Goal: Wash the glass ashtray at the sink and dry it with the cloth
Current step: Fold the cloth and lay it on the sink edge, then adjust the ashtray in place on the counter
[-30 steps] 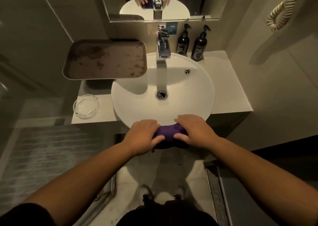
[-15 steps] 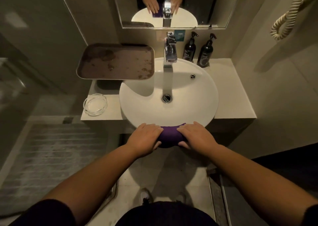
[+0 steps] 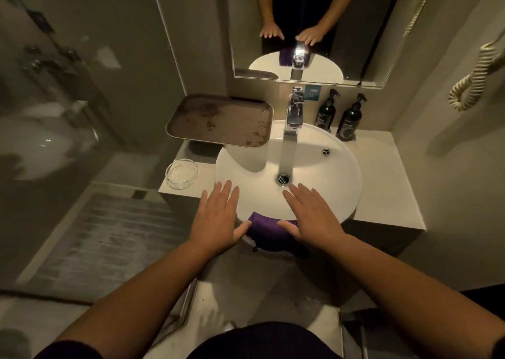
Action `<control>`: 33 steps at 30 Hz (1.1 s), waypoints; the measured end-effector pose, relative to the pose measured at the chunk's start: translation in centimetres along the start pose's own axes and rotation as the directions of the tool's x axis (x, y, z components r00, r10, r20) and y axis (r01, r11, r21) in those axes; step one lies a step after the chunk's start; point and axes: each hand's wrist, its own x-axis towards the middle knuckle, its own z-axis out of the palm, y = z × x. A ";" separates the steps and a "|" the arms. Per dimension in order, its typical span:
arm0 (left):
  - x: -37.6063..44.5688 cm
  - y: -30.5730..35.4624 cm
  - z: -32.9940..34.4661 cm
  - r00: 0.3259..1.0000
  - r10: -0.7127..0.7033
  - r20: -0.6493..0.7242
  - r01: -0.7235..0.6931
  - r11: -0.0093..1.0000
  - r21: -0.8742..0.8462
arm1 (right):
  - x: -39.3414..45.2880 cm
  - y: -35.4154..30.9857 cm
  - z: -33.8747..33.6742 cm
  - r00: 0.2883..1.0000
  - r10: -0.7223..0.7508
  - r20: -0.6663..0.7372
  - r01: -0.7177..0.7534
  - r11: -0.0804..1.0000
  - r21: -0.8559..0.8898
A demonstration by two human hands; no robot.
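The clear glass ashtray stands on the counter's left corner, beside the round white sink. A purple cloth is draped over the sink's near rim. My left hand hovers flat with straight fingers over the rim's left side, its thumb next to the cloth. My right hand is spread flat over the basin just right of the cloth. Neither hand holds anything. The chrome tap stands at the back with no water running.
A stained brown tray sits raised at the back left, overlapping the sink's rim. Two dark pump bottles stand right of the tap. A mirror hangs above. A coiled cord hangs on the right wall. A glass partition is at left.
Both hands have let go of the purple cloth, opened flat and lifted forward over the sink. The cloth stays on the rim. The camera has tilted up.
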 end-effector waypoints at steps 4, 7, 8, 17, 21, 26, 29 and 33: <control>-0.9 -2.0 -0.5 0.997 -0.072 0.012 0.072 0.997 0.010 | 2.5 -1.8 -0.6 0.994 -0.105 -0.018 0.105 0.994 -0.019; -1.2 -3.8 -0.5 0.992 -0.124 0.010 0.124 0.992 0.012 | 4.8 -3.3 -0.5 0.989 -0.148 -0.020 0.147 0.989 -0.024; -1.3 -4.6 -0.4 0.990 -0.142 0.008 0.142 0.990 0.012 | 5.6 -3.9 -0.3 0.989 -0.150 -0.016 0.150 0.989 -0.014; 0.5 -13.3 1.9 0.961 -0.274 0.025 0.275 0.960 -0.051 | 15.0 -9.8 2.2 0.973 -0.213 0.088 0.209 0.976 0.057; 2.8 -17.7 3.1 0.953 -0.296 0.059 0.301 0.947 -0.109 | 19.6 -12.3 3.0 0.976 -0.192 0.103 0.178 0.975 0.133; 4.9 -21.8 4.7 0.954 -0.256 0.154 0.288 0.926 -0.245 | 24.1 -14.7 4.4 0.965 -0.211 0.156 0.175 0.961 0.216; 6.1 -23.3 5.5 0.944 -0.260 0.202 0.314 0.897 -0.311 | 26.6 -15.5 5.3 0.952 -0.223 0.209 0.173 0.957 0.232; 8.2 -24.1 6.7 0.927 -0.286 0.242 0.359 0.862 -0.358 | 29.5 -15.7 6.7 0.928 -0.228 0.293 0.176 0.965 0.194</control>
